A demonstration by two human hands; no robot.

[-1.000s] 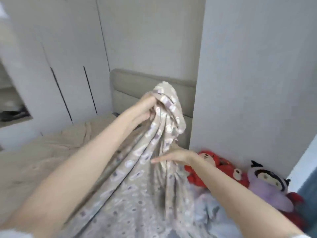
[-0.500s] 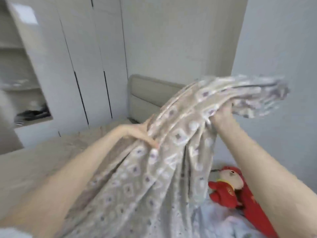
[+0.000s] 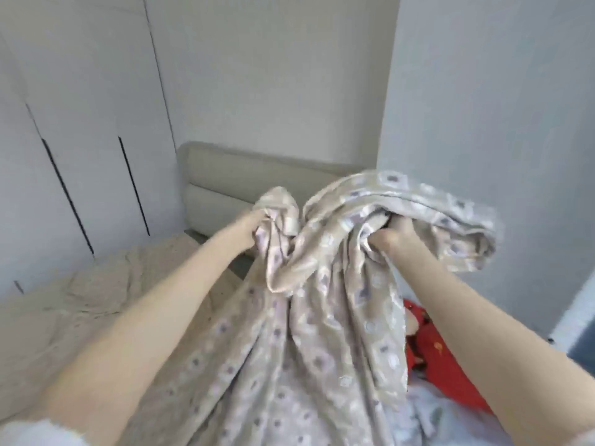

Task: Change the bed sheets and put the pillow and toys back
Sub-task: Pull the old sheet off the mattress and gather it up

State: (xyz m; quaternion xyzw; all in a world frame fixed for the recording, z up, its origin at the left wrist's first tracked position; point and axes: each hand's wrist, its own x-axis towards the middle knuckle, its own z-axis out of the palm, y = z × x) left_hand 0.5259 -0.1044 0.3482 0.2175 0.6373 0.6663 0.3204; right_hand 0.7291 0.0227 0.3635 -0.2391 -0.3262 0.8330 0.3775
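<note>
Both hands are bunched into one beige sheet printed with small pale and purple-grey squares (image 3: pixel 306 349), held up over the near side of the bed. The left hand (image 3: pixel 249 228) has its fingers curled round a gathered fold. The right hand (image 3: pixel 391 239) is a fist sunk in a thicker roll of the same cloth, which flops past it to the right. From both grips the sheet hangs toward the camera in long folds.

By its drape the cloth looks thin, soft and light, with no stiffness. It should sag and slip wherever it is unsupported. Bunched grips like these will carry it; spreading it would probably call for a hem or two corners, with the hands well apart.

Most fingertips are lost in the folds, so which edge each hand holds cannot be told, and the sheet's lower end is cut off. A red plush toy (image 3: pixel 431 346) is half covered by the sheet and the right forearm, its face blurred. Pale bluish fabric (image 3: pixel 450 420) below it is hard to identify. No pillow shows. A wrinkled beige mattress cover (image 3: pixel 96 300) lies to the left, before a grey padded headboard (image 3: pixel 225 181).
</note>
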